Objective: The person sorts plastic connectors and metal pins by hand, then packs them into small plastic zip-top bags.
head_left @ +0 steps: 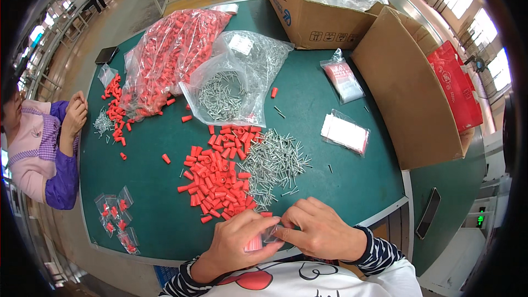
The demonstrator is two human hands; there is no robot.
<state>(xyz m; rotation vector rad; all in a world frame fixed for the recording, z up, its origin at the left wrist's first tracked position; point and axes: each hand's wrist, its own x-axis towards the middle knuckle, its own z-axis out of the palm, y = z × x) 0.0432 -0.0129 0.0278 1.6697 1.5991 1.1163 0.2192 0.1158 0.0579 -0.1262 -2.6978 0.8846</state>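
Both hands meet at the near edge of the green worktop: the left hand and right hand pinch a small clear bag between their fingertips, each grip closed narrow on it, with red pieces showing just under it. Just beyond lie a heap of red plastic caps touching a heap of small metal screws. Farther off sit two large clear bags, one of red caps, one of screws; right of these lie two flat packets of small bags, then open cardboard boxes.
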